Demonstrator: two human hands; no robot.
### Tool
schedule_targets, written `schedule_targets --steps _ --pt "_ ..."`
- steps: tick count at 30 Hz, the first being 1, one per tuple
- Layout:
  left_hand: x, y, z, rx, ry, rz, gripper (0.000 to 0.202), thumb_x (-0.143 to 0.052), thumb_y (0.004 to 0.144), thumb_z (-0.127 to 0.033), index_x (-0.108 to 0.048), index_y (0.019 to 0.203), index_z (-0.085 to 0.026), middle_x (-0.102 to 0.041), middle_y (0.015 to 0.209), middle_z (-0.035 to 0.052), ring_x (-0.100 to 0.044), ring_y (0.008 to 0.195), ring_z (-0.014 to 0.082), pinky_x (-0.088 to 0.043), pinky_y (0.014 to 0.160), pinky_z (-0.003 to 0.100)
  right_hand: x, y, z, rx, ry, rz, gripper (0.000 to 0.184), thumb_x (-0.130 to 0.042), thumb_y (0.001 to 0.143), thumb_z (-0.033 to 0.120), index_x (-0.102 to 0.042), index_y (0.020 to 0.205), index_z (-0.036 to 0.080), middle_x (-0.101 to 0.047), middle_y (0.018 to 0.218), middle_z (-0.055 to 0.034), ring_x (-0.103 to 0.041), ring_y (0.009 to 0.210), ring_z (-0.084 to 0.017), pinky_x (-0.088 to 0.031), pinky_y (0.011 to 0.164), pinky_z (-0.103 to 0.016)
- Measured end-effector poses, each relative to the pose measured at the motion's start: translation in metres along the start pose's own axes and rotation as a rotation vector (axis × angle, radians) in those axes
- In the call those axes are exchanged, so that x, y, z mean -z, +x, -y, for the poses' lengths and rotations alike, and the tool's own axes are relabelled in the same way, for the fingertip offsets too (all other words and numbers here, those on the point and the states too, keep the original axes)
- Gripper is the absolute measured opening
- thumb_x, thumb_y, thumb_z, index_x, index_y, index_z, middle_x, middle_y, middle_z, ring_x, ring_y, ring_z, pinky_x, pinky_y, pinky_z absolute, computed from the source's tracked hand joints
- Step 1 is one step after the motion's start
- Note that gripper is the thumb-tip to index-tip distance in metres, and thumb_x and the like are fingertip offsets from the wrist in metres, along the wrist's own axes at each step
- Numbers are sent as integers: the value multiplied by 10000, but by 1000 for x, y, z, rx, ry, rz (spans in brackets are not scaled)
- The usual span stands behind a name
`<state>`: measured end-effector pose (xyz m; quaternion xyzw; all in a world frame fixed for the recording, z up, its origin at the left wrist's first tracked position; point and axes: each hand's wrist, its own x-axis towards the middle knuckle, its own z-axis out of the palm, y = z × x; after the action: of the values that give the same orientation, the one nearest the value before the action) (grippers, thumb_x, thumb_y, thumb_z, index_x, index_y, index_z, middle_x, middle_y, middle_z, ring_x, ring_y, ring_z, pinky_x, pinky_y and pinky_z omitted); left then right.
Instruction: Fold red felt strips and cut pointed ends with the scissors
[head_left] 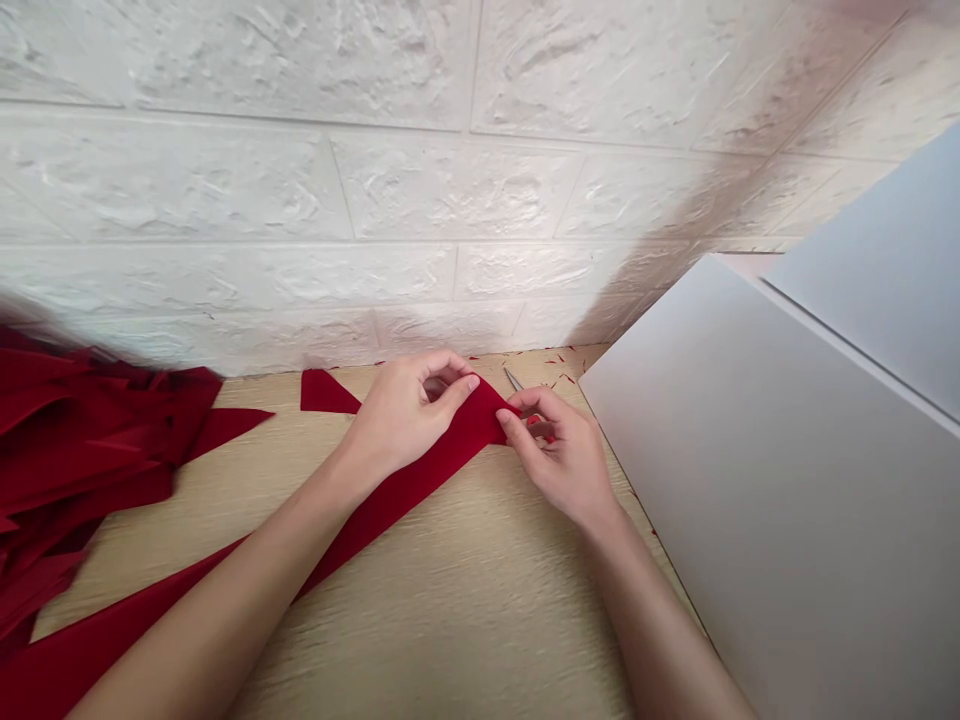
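Note:
A long strip of dark red fabric (420, 492) runs from the lower left up to the middle of the table. My left hand (409, 410) pinches its upper edge between thumb and forefinger. At the strip's right end, my right hand (559, 445) grips the corner with thumb and fingers. Just behind the right hand lies a pair of scissors (513, 379); its pointed metal tip shows, and the red handles are mostly hidden by the fingers. A smaller red fabric scrap (328, 391) rests near the wall, partly behind my left hand.
A heap of red fabric strips (90, 440) covers the table's left side. White brick-patterned wall (405, 190) closes off the back. On the right stands a large white box-like panel (787, 480). Tiny red clippings (559, 381) lie along the wall on the pale wooden tabletop (465, 620).

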<state>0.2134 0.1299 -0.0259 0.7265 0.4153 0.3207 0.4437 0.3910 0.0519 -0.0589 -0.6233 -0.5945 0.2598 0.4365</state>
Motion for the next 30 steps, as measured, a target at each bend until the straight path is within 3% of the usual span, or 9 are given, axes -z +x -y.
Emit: schedule_targets --steps 6,13,16,20,25,30 --pt "2 0 -1 -7 49 -56 161 -634 885 -331 -729 896 -202 -765 886 16 -667 735 150 -493 655 275 0 3 1 -131 117 50 269 -614 908 466 -642 858 203 -709 749 -48 -640 618 -157 -516 571 -280" --pt "2 0 -3 -21 90 -46 146 -627 892 -305 -736 858 -213 -774 908 -1 -683 814 166 -489 698 286 4 6 3 -223 165 118 300 -640 857 491 -617 792 199 -675 728 -37 -588 612 -140 -461 532 -255" --pt "1 -1 -4 -23 91 -19 144 -627 894 -295 -733 847 -210 -764 856 -14 -671 772 150 -483 698 280 5 5 5 -158 102 77 274 -635 871 469 -586 810 206 -653 771 -21 -574 626 -131 -432 520 -239" --pt "-3 -4 -4 -46 84 33 155 -614 903 -296 -735 847 -218 -751 823 -31 -651 716 129 -471 675 272 4 3 5 -42 73 78 307 -550 952 507 -608 974 206 -663 873 -39 -611 725 -156 -465 576 -251" --pt "-2 -4 -3 -10 88 87 186 -612 905 -332 -738 834 -215 -751 816 -25 -636 693 131 -461 629 268 0 4 0 107 -133 99 403 -456 1021 422 -524 690 203 -526 615 17 -461 587 -124 -368 595 -256" --pt "5 -4 -9 -7 179 61 160 -626 903 -315 -744 839 -229 -763 836 -46 -612 665 111 -454 647 269 -4 4 -1 137 -133 92 343 -467 1020 384 -553 742 201 -541 621 27 -448 565 -114 -353 583 -242"
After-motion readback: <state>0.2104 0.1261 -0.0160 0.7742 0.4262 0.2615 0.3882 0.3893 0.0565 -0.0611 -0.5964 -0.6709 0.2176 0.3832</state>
